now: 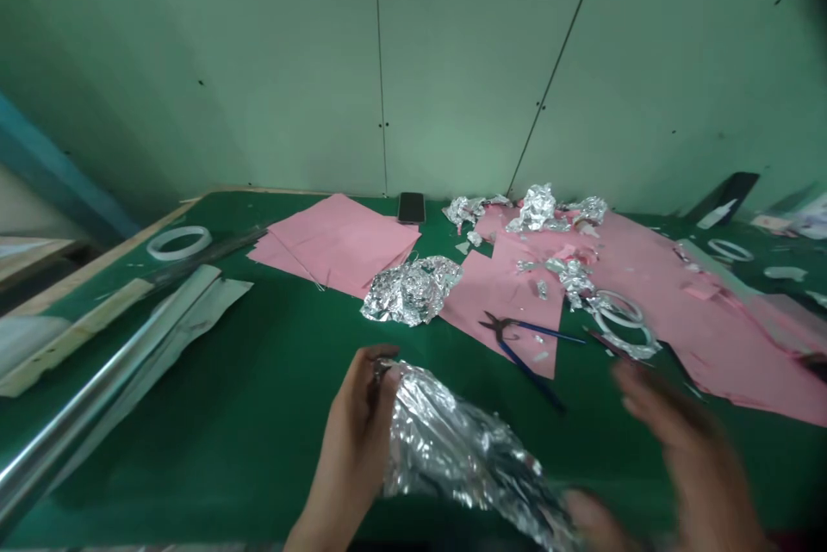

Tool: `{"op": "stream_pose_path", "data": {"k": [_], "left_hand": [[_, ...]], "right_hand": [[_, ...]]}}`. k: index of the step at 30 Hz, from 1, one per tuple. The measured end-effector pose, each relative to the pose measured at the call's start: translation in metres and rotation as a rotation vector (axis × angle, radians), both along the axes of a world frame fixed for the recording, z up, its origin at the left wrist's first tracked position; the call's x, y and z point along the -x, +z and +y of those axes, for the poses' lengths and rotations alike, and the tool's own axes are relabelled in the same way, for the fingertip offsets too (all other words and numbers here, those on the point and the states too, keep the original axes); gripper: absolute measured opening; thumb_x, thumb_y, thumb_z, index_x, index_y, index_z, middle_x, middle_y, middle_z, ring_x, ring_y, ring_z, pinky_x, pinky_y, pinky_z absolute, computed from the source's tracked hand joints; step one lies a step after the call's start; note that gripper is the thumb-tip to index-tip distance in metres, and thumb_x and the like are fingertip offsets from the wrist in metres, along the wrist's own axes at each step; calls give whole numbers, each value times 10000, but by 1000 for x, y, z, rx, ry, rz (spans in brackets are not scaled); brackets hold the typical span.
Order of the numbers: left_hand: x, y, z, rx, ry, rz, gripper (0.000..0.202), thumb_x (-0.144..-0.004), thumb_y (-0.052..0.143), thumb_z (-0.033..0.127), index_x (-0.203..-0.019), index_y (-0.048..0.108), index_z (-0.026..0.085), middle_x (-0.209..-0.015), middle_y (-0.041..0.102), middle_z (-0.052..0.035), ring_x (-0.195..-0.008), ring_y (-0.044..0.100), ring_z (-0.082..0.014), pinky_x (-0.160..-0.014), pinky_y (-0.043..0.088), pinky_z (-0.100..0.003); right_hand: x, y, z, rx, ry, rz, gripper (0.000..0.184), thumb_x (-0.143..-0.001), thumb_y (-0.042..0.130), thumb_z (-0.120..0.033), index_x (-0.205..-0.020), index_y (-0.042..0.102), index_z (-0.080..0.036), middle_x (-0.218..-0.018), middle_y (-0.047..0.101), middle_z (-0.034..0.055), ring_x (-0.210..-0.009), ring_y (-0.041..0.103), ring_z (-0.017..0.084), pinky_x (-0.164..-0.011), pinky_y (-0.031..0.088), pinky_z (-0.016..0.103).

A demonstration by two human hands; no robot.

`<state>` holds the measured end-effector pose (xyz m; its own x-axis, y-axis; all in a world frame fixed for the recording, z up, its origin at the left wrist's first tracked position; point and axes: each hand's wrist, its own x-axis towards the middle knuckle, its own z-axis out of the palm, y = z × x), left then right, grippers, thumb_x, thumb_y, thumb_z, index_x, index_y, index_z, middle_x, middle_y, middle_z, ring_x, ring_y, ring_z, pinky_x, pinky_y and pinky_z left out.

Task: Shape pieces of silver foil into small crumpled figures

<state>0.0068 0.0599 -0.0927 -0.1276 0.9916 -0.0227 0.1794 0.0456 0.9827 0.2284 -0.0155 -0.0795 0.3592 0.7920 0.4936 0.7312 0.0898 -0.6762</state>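
Note:
My left hand (352, 440) grips the upper left end of a crumpled sheet of silver foil (452, 449), thumb and fingers closed on it above the green table (258, 380). The foil stretches down and to the right toward the lower edge of the view. My right hand (672, 457) is smeared by motion at the foil's right end; its fingers look spread, and I cannot tell whether it touches the foil. Blue-handled scissors (523, 341) lie just beyond the hands, partly on a pink paper sheet (504, 294).
A crumpled foil ball (410, 289) sits mid-table with smaller foil scraps (536, 207) behind it. More pink sheets (336, 242) lie at left and right. A phone (411, 207) rests by the wall. Tape rings (179, 242) and a metal tube (71, 423) are at left.

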Motion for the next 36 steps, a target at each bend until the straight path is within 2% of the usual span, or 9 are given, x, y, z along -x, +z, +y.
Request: {"op": "stream_pose_path", "data": {"k": [3, 5, 8, 11, 14, 23, 29, 32, 36], "left_hand": [[-4, 5, 1, -40, -103, 38, 273, -853, 572, 417, -1038, 596, 217, -663, 524, 9, -554, 418, -113, -494, 303, -202], [-2, 8, 2, -26, -163, 47, 255, -857, 567, 423, -1001, 594, 214, -676, 517, 8, -563, 409, -111, -498, 297, -204], [8, 11, 5, 16, -231, 30, 291, -856, 559, 469, -767, 540, 192, -625, 444, 24, -531, 366, -93, -486, 277, -202], [17, 11, 8, 77, -261, -39, 419, -854, 529, 532, -632, 433, 189, -529, 299, 58, -444, 251, -71, -435, 210, -209], [20, 10, 14, 69, -254, -111, 445, -866, 496, 548, -615, 442, 184, -530, 324, 50, -446, 274, -74, -441, 232, -216], [30, 20, 61, -295, 25, 17, 255, -882, 530, 442, -859, 555, 190, -725, 502, 4, -628, 457, -110, -560, 368, -219], [21, 19, 48, -205, -129, 117, 307, -849, 575, 463, -1020, 575, 208, -834, 575, -20, -658, 505, -117, -569, 394, -223], [13, 10, 36, -70, -208, 96, 311, -872, 521, 493, -829, 550, 186, -592, 427, 47, -467, 369, -81, -448, 288, -207], [5, -4, 32, -110, -190, 171, 360, -905, 466, 484, -711, 469, 181, -569, 347, 57, -482, 328, -78, -461, 246, -204]], "right_hand": [[29, 11, 23, 137, 257, -194, 575, -767, 642, -499, -1276, 549, -249, -1196, 625, 132, -1012, 618, 322, -667, 524, 370], [38, 13, 41, 265, 362, -184, 312, -864, 539, -434, -1081, 651, -240, -913, 701, 88, -735, 657, 223, -532, 477, 297], [38, 15, 61, 417, 467, -83, 284, -914, 462, -404, -814, 662, -228, -629, 629, 21, -515, 550, 137, -444, 373, 249], [34, 21, 71, 489, 609, 81, 266, -892, 504, -417, -794, 667, -231, -619, 612, -2, -527, 517, 117, -462, 352, 233], [30, 22, 81, 521, 713, 193, 232, -874, 541, -406, -802, 680, -236, -671, 634, -7, -573, 527, 114, -504, 367, 230], [12, -5, 123, 534, 672, 58, 315, -901, 513, -438, -792, 654, -178, -644, 575, 10, -557, 471, 117, -528, 345, 251], [14, 5, 121, 500, 737, 90, 383, -927, 443, -492, -716, 558, -193, -615, 482, -24, -544, 421, 102, -522, 311, 247], [20, 7, 115, 508, 719, 22, 384, -936, 433, -458, -675, 537, -197, -570, 464, -29, -512, 422, 101, -501, 289, 249], [36, 0, 108, 469, 652, -174, 204, -920, 462, -298, -831, 620, -203, -674, 623, 18, -566, 564, 137, -496, 322, 250]]}}
